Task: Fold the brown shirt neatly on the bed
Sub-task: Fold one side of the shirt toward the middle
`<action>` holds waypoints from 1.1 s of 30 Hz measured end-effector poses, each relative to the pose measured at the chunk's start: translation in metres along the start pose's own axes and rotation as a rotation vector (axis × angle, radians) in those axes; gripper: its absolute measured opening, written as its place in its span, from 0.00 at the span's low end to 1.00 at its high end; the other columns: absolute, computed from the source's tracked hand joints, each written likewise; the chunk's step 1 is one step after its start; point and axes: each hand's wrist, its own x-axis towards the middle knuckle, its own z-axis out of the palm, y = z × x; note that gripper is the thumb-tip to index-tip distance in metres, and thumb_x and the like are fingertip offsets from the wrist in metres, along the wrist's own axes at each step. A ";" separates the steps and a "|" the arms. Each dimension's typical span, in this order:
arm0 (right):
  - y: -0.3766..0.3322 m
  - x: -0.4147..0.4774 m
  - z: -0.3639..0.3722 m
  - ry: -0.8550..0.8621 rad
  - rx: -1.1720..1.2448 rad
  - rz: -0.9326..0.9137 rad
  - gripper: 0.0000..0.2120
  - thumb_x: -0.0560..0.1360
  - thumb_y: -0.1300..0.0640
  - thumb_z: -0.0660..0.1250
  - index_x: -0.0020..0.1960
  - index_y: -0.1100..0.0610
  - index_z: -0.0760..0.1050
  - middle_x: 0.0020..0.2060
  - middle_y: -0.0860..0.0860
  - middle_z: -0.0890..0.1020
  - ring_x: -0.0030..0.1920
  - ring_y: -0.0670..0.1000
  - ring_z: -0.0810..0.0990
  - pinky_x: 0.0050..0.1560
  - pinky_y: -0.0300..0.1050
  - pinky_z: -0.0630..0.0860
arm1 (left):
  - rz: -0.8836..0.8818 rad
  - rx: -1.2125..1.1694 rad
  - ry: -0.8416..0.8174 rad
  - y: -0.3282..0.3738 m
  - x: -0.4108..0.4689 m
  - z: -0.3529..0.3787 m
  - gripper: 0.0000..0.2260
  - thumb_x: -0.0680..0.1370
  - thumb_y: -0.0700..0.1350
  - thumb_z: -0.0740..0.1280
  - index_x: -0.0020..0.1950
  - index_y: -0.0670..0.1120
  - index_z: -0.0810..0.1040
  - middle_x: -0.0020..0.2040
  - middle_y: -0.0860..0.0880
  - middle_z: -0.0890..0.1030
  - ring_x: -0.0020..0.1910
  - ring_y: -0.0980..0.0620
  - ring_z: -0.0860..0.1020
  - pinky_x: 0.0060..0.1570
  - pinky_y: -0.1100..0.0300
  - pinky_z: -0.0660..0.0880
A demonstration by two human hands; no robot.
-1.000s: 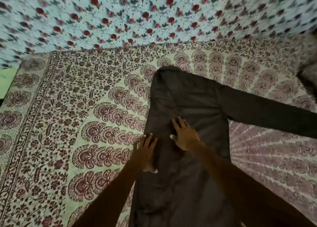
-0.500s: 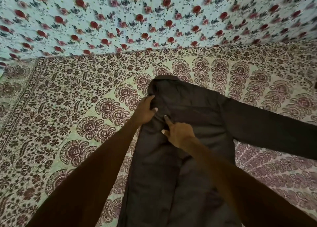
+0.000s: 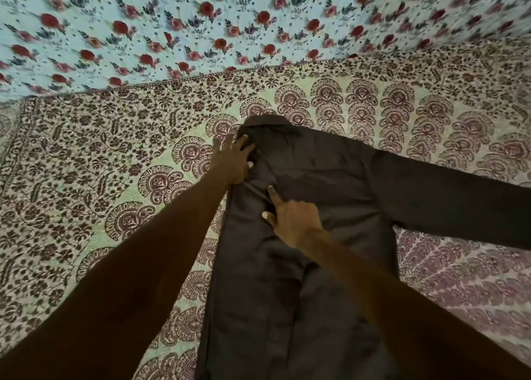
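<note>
Since half a second ago my left grip [image 3: 232, 161] has slid up the brown shirt [image 3: 316, 178], from the shoulder edge towards the collar [image 3: 270, 122]. It now lies with its fingers stretched out flat across that corner of the cloth, the thumb resting on the fabric, and clasps nothing that I can see. My right grip [image 3: 293, 221] has hardly shifted: its forefinger is straight and presses the shirt just below the left grip, at the end of a slanting crease, while the other fingers are curled under and hold nothing. The shirt lies flat on the bed [image 3: 115, 150], collar towards the far edge where the rose-printed cloth [image 3: 172, 20] begins and body running down to the near edge. Its left side is under both grips, and one sleeve [image 3: 445, 204] is spread out towards the bed's right edge, well apart from them.
</note>
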 end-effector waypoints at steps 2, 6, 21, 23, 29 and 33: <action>-0.001 -0.001 0.001 -0.005 0.002 0.005 0.31 0.81 0.39 0.48 0.79 0.50 0.44 0.50 0.56 0.81 0.46 0.56 0.80 0.38 0.46 0.67 | -0.031 0.002 -0.084 -0.006 0.006 -0.001 0.26 0.82 0.56 0.52 0.79 0.54 0.49 0.80 0.51 0.47 0.78 0.41 0.45 0.72 0.36 0.43; -0.004 0.007 0.001 -0.038 -0.016 0.007 0.31 0.81 0.39 0.47 0.79 0.50 0.42 0.55 0.57 0.79 0.50 0.57 0.79 0.41 0.47 0.66 | -0.068 0.132 -0.127 -0.008 0.015 -0.006 0.26 0.83 0.56 0.50 0.79 0.54 0.46 0.80 0.52 0.47 0.78 0.41 0.44 0.72 0.34 0.42; -0.012 0.018 0.001 -0.031 -0.042 -0.007 0.31 0.81 0.39 0.46 0.79 0.50 0.44 0.50 0.55 0.79 0.38 0.52 0.72 0.39 0.46 0.66 | -0.107 0.352 0.130 -0.006 0.031 -0.033 0.22 0.80 0.45 0.60 0.74 0.47 0.63 0.76 0.43 0.57 0.76 0.39 0.55 0.71 0.39 0.56; -0.013 0.018 0.002 -0.031 -0.023 0.004 0.31 0.81 0.39 0.47 0.79 0.50 0.44 0.51 0.56 0.79 0.42 0.54 0.76 0.39 0.47 0.67 | -0.187 0.127 0.164 0.002 0.021 -0.028 0.27 0.77 0.40 0.64 0.75 0.46 0.60 0.76 0.41 0.57 0.75 0.37 0.57 0.71 0.39 0.59; -0.013 -0.016 0.010 0.041 0.151 0.062 0.30 0.81 0.42 0.52 0.78 0.54 0.52 0.68 0.57 0.69 0.64 0.59 0.71 0.56 0.54 0.72 | -0.215 -0.308 0.479 0.045 -0.071 0.015 0.23 0.73 0.41 0.63 0.69 0.46 0.67 0.71 0.43 0.67 0.68 0.42 0.68 0.67 0.46 0.66; -0.014 -0.053 0.022 0.041 0.109 0.029 0.33 0.79 0.40 0.54 0.78 0.54 0.51 0.73 0.57 0.62 0.72 0.60 0.61 0.70 0.59 0.60 | -0.137 -0.393 0.340 0.066 -0.129 0.070 0.25 0.80 0.52 0.53 0.76 0.45 0.62 0.76 0.45 0.62 0.75 0.44 0.61 0.73 0.47 0.58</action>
